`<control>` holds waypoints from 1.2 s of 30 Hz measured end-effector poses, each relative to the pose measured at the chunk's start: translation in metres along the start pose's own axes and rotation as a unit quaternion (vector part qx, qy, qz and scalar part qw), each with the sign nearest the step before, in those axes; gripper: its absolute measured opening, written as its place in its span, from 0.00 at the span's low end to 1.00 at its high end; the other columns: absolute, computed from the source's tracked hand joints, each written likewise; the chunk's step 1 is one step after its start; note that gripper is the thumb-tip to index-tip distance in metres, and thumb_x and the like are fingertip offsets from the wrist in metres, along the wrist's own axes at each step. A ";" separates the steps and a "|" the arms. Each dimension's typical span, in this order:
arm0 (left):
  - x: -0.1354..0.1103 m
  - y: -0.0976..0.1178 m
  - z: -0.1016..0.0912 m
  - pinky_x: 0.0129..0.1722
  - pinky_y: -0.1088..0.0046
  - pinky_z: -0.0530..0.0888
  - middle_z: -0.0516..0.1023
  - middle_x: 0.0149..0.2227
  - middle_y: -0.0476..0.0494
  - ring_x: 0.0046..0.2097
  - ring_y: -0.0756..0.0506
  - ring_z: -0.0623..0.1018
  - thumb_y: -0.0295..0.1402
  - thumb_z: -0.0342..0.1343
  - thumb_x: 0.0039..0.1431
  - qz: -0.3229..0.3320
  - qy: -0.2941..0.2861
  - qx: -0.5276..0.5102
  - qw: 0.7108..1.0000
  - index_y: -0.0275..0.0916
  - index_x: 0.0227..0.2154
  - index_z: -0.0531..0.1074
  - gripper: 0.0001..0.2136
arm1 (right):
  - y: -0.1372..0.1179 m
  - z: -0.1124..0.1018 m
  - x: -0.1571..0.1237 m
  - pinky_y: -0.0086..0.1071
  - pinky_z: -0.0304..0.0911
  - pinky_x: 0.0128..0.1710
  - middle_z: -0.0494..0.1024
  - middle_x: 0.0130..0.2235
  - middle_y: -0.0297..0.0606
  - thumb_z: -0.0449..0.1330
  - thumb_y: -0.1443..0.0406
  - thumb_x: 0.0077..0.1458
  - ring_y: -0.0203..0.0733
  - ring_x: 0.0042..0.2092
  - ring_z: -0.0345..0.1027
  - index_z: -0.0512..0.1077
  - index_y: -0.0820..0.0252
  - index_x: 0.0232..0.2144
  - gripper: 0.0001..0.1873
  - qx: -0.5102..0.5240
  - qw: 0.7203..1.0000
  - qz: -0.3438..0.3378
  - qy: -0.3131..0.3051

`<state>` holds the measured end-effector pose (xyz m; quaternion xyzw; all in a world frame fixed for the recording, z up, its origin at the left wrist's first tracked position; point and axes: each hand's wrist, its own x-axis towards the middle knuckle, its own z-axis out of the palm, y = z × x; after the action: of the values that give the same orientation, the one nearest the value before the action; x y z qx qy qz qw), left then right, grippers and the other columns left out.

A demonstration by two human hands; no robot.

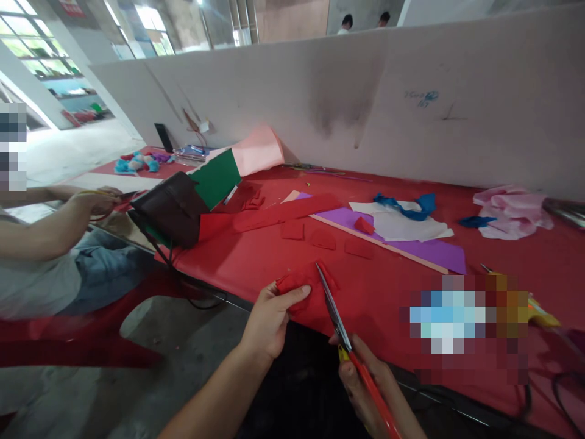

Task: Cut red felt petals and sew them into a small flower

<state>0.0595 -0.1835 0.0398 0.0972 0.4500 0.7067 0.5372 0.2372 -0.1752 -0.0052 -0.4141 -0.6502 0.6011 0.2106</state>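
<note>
My left hand (274, 314) pinches a piece of red fabric (299, 299) at the front edge of the red-covered table (219, 256). In my right hand (372, 378) is a pair of scissors (336, 314) with red and yellow handles. Their blades point away from me, against the right side of the fabric. The red fabric nearly blends with the tabletop, so its outline is hard to make out. Just beyond my hands lie several small cut red pieces (323, 239). Behind them stretches a long red strip (287, 213).
A dark brown bag (171, 207) stands left, by a green sheet (219, 180). Purple sheet (445, 255), white cloth (397, 222) and pink cloth (512, 213) lie at right. A white partition (274, 91) closes the back. A co-worker's hands (98, 201) hold scissors at left.
</note>
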 end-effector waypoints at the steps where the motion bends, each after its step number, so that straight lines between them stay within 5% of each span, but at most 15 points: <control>1: 0.000 0.000 -0.001 0.38 0.69 0.74 0.82 0.30 0.41 0.33 0.44 0.80 0.29 0.67 0.42 -0.002 -0.002 0.003 1.000 0.34 0.29 0.78 0.09 | -0.001 -0.001 0.000 0.25 0.41 0.17 0.49 0.18 0.24 0.51 0.43 0.53 0.30 0.18 0.41 0.66 0.58 0.44 0.28 -0.011 1.000 0.000 -0.003; 13: 0.000 0.006 -0.004 0.39 0.69 0.74 0.81 0.31 0.41 0.33 0.44 0.80 0.28 0.66 0.42 -0.037 -0.027 0.037 0.998 0.34 0.30 0.77 0.09 | -0.002 -0.008 -0.004 0.27 0.46 0.19 0.52 0.18 0.26 0.53 0.42 0.50 0.32 0.19 0.45 0.70 0.57 0.40 0.28 -0.070 0.997 0.002 0.037; 19: 0.013 0.022 -0.005 0.31 0.74 0.74 0.80 0.27 0.45 0.29 0.47 0.79 0.27 0.71 0.33 -0.074 0.050 0.091 0.992 0.38 0.29 0.76 0.16 | -0.003 -0.011 -0.004 0.28 0.51 0.21 0.54 0.18 0.27 0.53 0.43 0.50 0.33 0.19 0.45 0.72 0.55 0.40 0.26 -0.113 0.991 -0.018 0.063; 26: 0.025 0.035 -0.007 0.30 0.77 0.72 0.79 0.25 0.44 0.27 0.50 0.77 0.29 0.67 0.40 -0.071 -0.117 0.259 0.956 0.36 0.23 0.78 0.06 | -0.004 -0.018 -0.006 0.29 0.53 0.24 0.58 0.21 0.29 0.51 0.45 0.52 0.35 0.22 0.50 0.70 0.57 0.44 0.27 -0.105 0.993 -0.040 0.038; 36: 0.028 0.023 -0.012 0.34 0.73 0.73 0.81 0.28 0.42 0.29 0.48 0.78 0.29 0.66 0.41 -0.118 -0.148 0.220 0.957 0.37 0.27 0.79 0.06 | 0.003 -0.028 0.004 0.29 0.47 0.22 0.56 0.21 0.29 0.52 0.42 0.49 0.35 0.22 0.46 0.70 0.56 0.42 0.29 -0.082 0.996 -0.026 0.005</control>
<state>0.0247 -0.1664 0.0400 0.2624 0.5180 0.4996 0.6428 0.2572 -0.1557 -0.0032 -0.4155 -0.7068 0.5382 0.1952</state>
